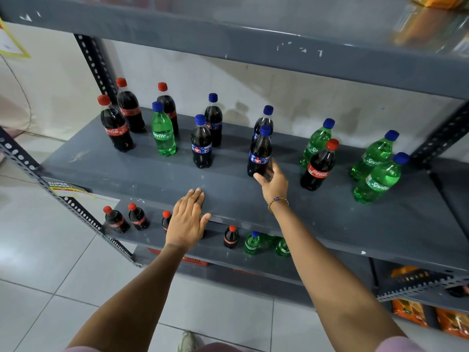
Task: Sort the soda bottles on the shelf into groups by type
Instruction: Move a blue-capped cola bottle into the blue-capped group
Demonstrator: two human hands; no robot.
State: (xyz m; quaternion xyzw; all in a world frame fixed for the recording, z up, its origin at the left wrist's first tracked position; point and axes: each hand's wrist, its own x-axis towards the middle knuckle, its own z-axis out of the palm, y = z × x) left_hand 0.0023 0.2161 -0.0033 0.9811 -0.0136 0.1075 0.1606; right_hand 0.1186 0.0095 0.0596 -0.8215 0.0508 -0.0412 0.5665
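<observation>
A grey metal shelf (157,174) carries mixed soda bottles. At the left stand three red-capped Coca-Cola bottles (116,128) and one green Sprite bottle (163,133). In the middle are several dark cola bottles with blue caps (201,144). At the right stand three Sprite bottles (378,179) and one Coca-Cola bottle (318,168). My right hand (274,182) holds the base of a blue-capped cola bottle (260,151), with thumb and fingers on either side of it. My left hand (187,219) lies flat on the shelf's front edge, holding nothing.
The shelf below holds small Coca-Cola bottles (115,219) and small green bottles (252,242). A slotted upright post (68,201) runs at the left. An upper shelf (228,34) hangs overhead. Orange packets (408,311) lie at the lower right. The floor is tiled.
</observation>
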